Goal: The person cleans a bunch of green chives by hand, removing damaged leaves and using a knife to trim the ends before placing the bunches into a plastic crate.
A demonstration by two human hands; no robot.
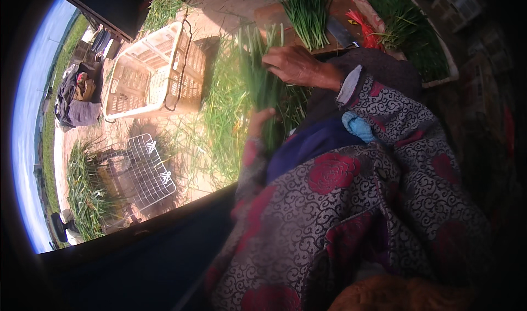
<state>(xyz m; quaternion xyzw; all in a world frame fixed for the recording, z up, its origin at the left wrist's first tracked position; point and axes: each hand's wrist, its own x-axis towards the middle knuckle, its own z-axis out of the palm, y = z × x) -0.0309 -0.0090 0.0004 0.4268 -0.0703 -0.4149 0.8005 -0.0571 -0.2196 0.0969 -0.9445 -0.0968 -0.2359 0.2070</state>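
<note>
A bunch of green chives [258, 72] stands upright in front of me, its blades smeared by motion. Around its lower part my left hand [261, 120] is closed, with the thumb showing on the right side. My right hand [301, 66] is at the upper right side of the bunch, fingers bent and pressed together against it; what they pinch is hidden. Just beyond lies a neat bundle of chives [305, 17] on a brown board [269, 15]. Beside that bundle is a wide dark blade [340, 33], and red plastic strips [370, 36] lie to its right.
Loose green leaves [222, 118] litter the floor to my left. A pale plastic crate [192, 69] lies tipped there, with a white wire rack [148, 171] nearer. More leaves [85, 190] are heaped at far left. At right sits a long container [447, 64] full of greens.
</note>
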